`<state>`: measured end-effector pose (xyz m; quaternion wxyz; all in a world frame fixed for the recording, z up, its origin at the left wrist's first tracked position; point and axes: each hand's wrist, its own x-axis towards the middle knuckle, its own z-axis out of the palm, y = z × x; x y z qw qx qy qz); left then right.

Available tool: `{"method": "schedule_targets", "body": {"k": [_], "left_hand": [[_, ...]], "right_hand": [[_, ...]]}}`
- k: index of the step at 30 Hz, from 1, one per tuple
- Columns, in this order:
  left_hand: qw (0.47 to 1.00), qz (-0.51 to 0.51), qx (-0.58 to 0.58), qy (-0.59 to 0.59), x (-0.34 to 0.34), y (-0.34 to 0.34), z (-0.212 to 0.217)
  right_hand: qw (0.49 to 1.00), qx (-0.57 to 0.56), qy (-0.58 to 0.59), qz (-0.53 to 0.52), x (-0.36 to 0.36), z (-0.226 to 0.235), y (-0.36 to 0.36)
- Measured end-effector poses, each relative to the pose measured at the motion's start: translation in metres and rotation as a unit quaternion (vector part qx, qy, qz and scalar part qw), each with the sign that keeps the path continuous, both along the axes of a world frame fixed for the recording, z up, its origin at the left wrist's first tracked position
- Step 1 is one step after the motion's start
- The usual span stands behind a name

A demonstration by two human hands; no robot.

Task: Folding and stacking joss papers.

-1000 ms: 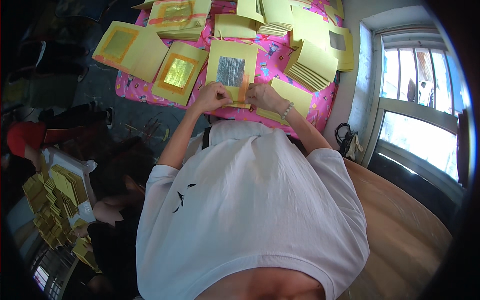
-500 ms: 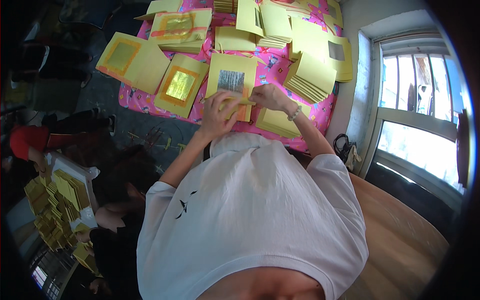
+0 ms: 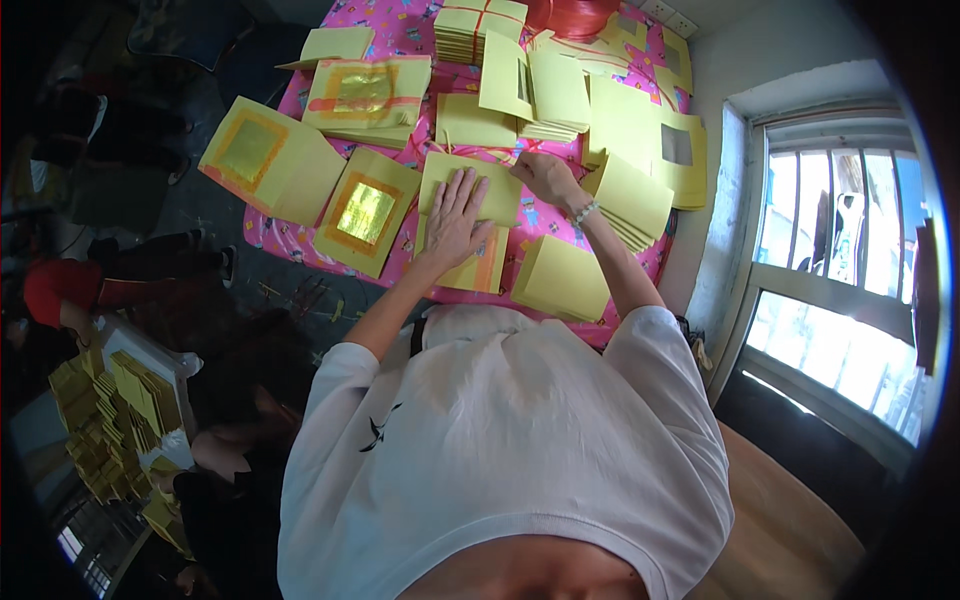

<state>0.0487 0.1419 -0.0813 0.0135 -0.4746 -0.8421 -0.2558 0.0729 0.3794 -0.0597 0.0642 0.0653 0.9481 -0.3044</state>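
In front of me lies a sheet of yellow paper [image 3: 503,198], its far half folded over toward me. My left hand [image 3: 455,218] rests flat on it, fingers stretched out and slightly apart. At the sheet's far right corner is my right hand [image 3: 546,184], curled closed, with a beaded bracelet at the wrist. Whatever its fingers hold, if anything, is hidden. Beneath the folded part a lower yellow piece [image 3: 462,275] with an orange-edged patch shows. Just left lies a yellow sheet with a gold foil square [image 3: 367,212].
Yellow paper stacks [image 3: 630,200] and a folded pile [image 3: 562,278] lie to the right on the pink patterned tablecloth [image 3: 288,240]. A string-tied bundle [image 3: 480,25] and red string roll [image 3: 572,15] stand at the back. A barred window [image 3: 840,215] is right; people work beside another table [image 3: 165,345] left.
The sheet's far half, upright with its silvery square showing, is now folded down. My left hand has flattened onto it. My right hand has shifted slightly right and away from me.
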Motion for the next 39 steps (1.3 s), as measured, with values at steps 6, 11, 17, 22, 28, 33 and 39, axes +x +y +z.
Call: {"method": "schedule_targets", "body": {"k": [6, 11, 17, 22, 28, 33, 39], "left_hand": [[0.999, 0.000, -0.033, -0.041, -0.008, 0.009, -0.007], [0.997, 0.007, -0.049, -0.050, -0.008, 0.011, -0.008], [0.996, 0.011, -0.057, -0.065, -0.008, 0.013, -0.009], [0.996, 0.014, -0.057, -0.061, -0.009, 0.011, -0.012], [0.996, 0.021, -0.060, -0.068, -0.008, 0.013, -0.014], [0.995, 0.024, -0.067, -0.071, -0.008, 0.014, -0.014], [0.994, 0.033, -0.078, -0.071, -0.007, 0.013, -0.013]], "right_hand": [[0.998, 0.031, 0.061, -0.005, -0.009, -0.017, -0.014], [0.998, -0.020, 0.064, 0.018, -0.025, -0.030, -0.036], [0.997, 0.012, 0.064, 0.036, -0.030, -0.050, -0.040], [0.997, -0.003, 0.078, -0.001, -0.034, -0.037, -0.049], [0.997, 0.014, 0.061, 0.034, -0.036, -0.021, -0.050], [0.999, 0.001, 0.049, 0.021, -0.038, -0.027, -0.049], [0.998, -0.003, 0.065, 0.018, -0.040, -0.034, -0.049]]}}
